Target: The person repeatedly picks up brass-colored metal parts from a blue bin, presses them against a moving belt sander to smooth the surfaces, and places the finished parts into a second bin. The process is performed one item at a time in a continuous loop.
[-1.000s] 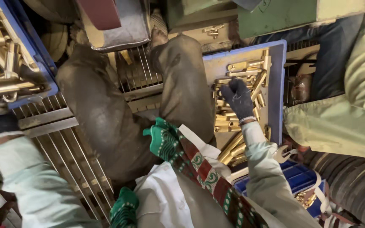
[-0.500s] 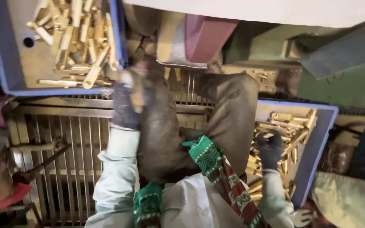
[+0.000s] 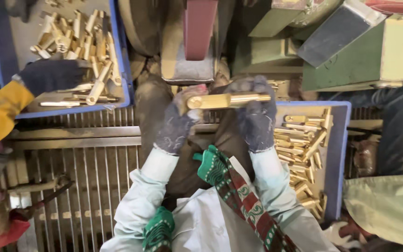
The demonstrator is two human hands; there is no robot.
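At the centre of the frame both gloved hands grip one brass rod [image 3: 229,100] lying level, just below the red belt [image 3: 199,28]. The left hand [image 3: 179,119] pinches its round end; the right hand [image 3: 256,112] wraps the thinner end. At right a blue tray [image 3: 339,154] holds more brass parts. At upper left, a co-worker's dark glove [image 3: 52,74] rests in another tray [image 3: 117,51].

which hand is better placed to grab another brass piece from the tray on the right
Right, probably. Both hands grip the brass rod under the belt, but the right hand is at the rod's end directly beside the right tray. The left hand is farther away.
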